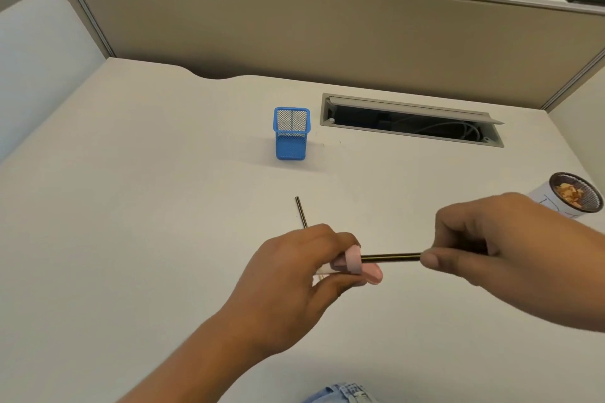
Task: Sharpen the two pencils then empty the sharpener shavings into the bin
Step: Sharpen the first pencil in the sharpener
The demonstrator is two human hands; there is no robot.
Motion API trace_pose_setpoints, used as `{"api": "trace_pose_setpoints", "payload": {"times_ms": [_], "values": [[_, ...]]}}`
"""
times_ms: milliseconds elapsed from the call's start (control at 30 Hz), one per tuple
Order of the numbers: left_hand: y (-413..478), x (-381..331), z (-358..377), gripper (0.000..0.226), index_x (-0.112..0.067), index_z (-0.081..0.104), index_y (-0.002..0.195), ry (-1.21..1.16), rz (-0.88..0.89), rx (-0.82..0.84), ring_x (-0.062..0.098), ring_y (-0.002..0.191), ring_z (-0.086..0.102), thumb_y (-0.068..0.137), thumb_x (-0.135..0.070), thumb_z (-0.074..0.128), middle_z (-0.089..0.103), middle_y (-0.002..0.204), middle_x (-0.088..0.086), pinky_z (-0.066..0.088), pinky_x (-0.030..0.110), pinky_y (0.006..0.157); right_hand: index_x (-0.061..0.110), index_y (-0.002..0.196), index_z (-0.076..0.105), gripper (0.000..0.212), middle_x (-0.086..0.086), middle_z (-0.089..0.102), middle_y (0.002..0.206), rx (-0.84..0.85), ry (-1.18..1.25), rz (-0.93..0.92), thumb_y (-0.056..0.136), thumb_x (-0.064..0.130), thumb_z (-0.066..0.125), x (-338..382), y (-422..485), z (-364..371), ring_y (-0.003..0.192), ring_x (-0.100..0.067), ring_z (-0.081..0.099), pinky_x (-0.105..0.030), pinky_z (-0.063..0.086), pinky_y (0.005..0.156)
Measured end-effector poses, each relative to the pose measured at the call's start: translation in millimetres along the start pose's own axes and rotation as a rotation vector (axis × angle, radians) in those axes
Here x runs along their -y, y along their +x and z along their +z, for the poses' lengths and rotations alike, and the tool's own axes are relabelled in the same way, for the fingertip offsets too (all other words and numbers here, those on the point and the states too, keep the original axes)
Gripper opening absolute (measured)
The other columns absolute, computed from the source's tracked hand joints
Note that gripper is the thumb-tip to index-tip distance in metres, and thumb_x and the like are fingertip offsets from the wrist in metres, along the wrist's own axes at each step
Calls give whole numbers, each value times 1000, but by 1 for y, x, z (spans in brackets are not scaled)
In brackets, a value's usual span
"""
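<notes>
My left hand [294,275] grips a pink sharpener [450,260] above the desk's front middle; most of its body is hidden by my fingers. A dark pencil [391,257] runs level from the sharpener's hole to my right hand [484,249], which pinches its far end. A second dark pencil [301,211] lies on the desk just behind my left hand, its near end hidden by the knuckles. The bin [569,196], a small round mesh-lined pot with wood shavings inside, stands at the right edge, behind my right wrist.
A blue mesh pen holder [291,134] stands upright at mid-desk. Behind it to the right is an open cable slot [412,119] in the desktop. A beige partition [327,29] closes the back and sides of the desk.
</notes>
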State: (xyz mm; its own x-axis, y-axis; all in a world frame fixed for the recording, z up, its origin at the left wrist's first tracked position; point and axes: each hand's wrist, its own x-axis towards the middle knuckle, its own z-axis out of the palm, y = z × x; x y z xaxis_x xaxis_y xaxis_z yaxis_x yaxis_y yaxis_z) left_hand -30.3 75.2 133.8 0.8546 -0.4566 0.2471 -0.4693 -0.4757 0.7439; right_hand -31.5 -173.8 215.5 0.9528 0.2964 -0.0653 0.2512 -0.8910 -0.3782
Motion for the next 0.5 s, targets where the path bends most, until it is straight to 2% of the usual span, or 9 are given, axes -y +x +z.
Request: {"api": "trace_pose_setpoints", "payload": {"times_ms": [100,133,200,233,267,333,400,467,500], "values": [[-1,3,0,13,-35,64,101,-34,-16,-8,-3,76,54,91,-43,63,59,85,-28,33,4,64,50,84,52,24,49,54,86,-26,-124,-143,75,72,48,1,3,0,78,15,55,-17,36,42],[-2,4,-1,13,-34,65,101,-52,-26,-5,-4,75,53,90,-41,64,58,84,-30,33,4,64,48,86,50,20,40,58,86,-47,-170,-180,80,67,49,2,2,-3,73,9,57,-18,38,41],[-3,6,-2,14,-34,65,102,-75,-44,3,-3,72,51,90,-42,64,56,83,-27,33,5,63,38,90,55,11,16,62,70,-125,-266,-350,94,48,52,-1,1,-6,52,-6,56,-25,46,41],[-3,6,-2,16,-35,64,103,-78,-43,-2,-2,72,51,90,-44,63,56,82,-25,33,6,62,25,89,62,15,10,65,70,-175,-346,-454,98,36,56,-5,2,-4,51,-11,58,-31,48,41],[-2,5,-2,17,-35,64,103,-79,-37,-9,-1,72,50,90,-46,61,57,83,-23,33,6,62,16,88,68,18,3,68,72,-233,-421,-536,98,27,58,-7,2,-2,52,-25,61,-35,49,42],[-1,3,-3,18,-34,63,104,-70,-21,-27,-2,71,50,91,-46,59,58,83,-21,32,6,62,13,85,71,18,-2,70,69,-287,-467,-593,96,25,61,-9,2,-2,51,-31,60,-33,45,43],[0,2,-4,17,-32,64,103,-19,7,-53,-4,73,51,92,-44,59,57,84,-26,33,6,63,30,83,65,22,10,64,59,-210,-355,-434,98,41,52,-1,1,-1,46,-15,58,-27,41,40],[1,1,-5,20,-30,65,106,43,43,-66,-2,76,54,93,-43,58,55,86,-31,41,12,64,39,79,62,31,17,63,55,-37,-82,-94,88,65,47,9,3,-6,44,-5,54,-25,43,36],[1,1,-5,22,-29,65,110,75,62,-69,-1,77,55,93,-42,58,56,88,-29,46,17,65,43,79,63,29,22,65,58,55,58,39,79,69,51,8,5,-8,45,-2,55,-21,43,38]]}}
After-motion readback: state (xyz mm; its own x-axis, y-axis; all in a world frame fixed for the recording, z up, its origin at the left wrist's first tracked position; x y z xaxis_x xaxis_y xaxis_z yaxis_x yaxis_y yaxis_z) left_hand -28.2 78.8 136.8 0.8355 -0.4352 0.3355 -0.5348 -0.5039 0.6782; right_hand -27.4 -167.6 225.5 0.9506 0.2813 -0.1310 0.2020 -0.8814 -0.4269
